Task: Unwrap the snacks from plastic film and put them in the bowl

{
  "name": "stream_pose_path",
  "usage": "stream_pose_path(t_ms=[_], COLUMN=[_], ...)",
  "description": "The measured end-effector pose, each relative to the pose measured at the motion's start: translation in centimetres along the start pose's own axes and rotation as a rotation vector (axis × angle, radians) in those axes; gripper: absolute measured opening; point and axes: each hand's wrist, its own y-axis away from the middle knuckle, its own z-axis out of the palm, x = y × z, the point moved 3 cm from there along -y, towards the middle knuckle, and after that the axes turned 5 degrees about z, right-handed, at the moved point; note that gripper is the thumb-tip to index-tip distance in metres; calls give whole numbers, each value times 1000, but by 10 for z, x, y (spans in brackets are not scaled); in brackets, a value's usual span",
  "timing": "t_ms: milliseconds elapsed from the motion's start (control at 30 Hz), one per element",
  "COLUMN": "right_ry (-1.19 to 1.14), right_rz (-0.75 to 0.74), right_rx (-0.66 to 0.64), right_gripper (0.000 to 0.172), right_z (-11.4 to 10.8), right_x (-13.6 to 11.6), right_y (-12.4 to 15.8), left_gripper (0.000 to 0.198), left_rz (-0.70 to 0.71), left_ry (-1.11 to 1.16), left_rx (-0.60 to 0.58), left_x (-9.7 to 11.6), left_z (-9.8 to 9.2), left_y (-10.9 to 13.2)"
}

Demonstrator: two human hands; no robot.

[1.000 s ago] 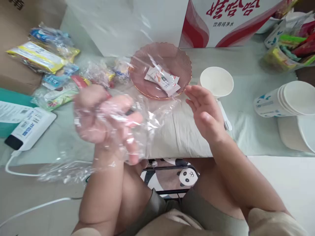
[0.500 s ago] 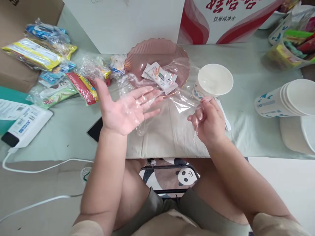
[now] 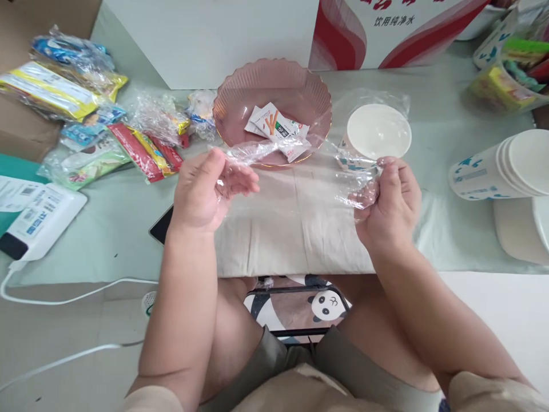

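A thin, crinkled clear plastic bag [image 3: 257, 151] stretches between my hands above the front of the table. My left hand [image 3: 199, 186] has its thumb against the bag's left end, with the fingers bent behind and inside the clear plastic. On the other side, my right hand [image 3: 389, 200] pinches the bag between thumb and fingers. A pink ribbed bowl [image 3: 240, 86] stands just behind the bag and holds several small white snack packets [image 3: 278, 129]. Near my right hand is a white paper cup [image 3: 377, 133], partly behind the loose plastic.
Wrapped snacks [image 3: 137, 151] crowd the left, beside a white power bank [image 3: 43, 220] with a cable. A dark phone [image 3: 162, 224] lies by my left wrist. Stacked paper cups [image 3: 484, 171] and a snack-filled tub [image 3: 500, 94] are at right. A large carton [image 3: 223, 40] borders the back.
My left hand has turned from a spread palm to a curled grip on the plastic. My right hand has moved right and slightly up, and the bag is now drawn out wider.
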Motion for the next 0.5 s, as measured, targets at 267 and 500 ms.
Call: stream_pose_path(t_ms=[267,500], right_ry=[82,118], right_rz=[-60,-59], right_rx=[47,-44], right_gripper=[18,32], right_z=[-16,-6], right_x=[-1,-4], right_y=[-7,0], left_gripper=[43,57], left_rz=[31,132], left_ry=[57,-189], left_rx=[388,23], left_x=[1,2], left_z=[-27,-32], left_y=[-9,-5])
